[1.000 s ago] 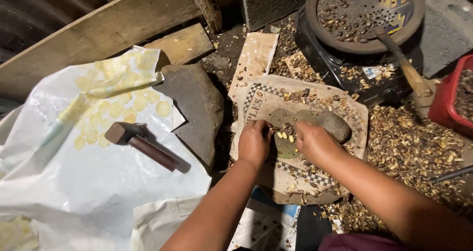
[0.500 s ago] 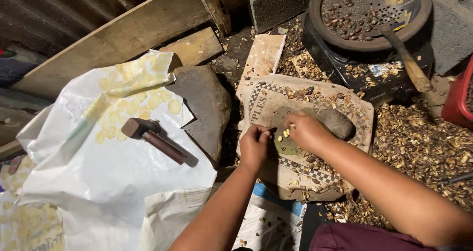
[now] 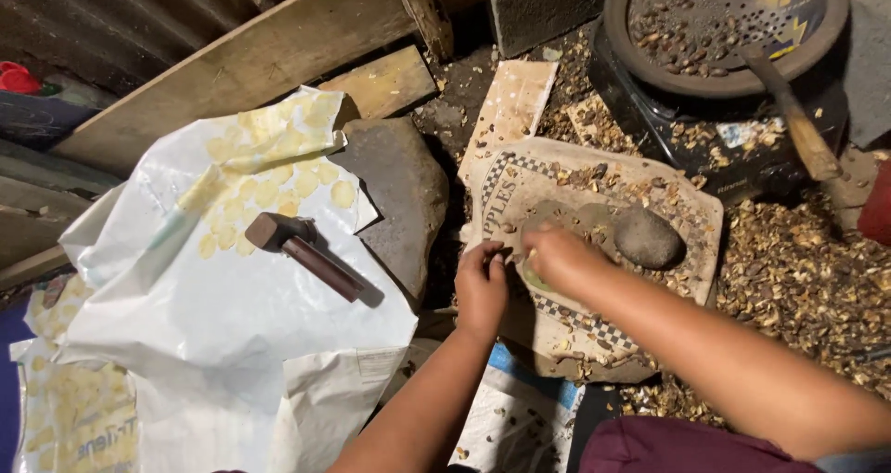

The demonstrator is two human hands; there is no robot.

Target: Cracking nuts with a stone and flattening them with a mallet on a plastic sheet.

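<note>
Beside the round stone [image 3: 648,236], our right hand [image 3: 557,255] has slid leftward to our left hand [image 3: 481,283], fingers pinched over small shell bits.

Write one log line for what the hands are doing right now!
left hand: pinching small bits on cardboard sheet | right hand: fingers down on same sheet | round stone: beside right hand | hammer: untouched

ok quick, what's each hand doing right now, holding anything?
Left hand: fingers curled, pinching something small and dark on the cardboard; what it is cannot be told.
Right hand: blurred, fingers down on the cardboard; grip cannot be told.
</note>
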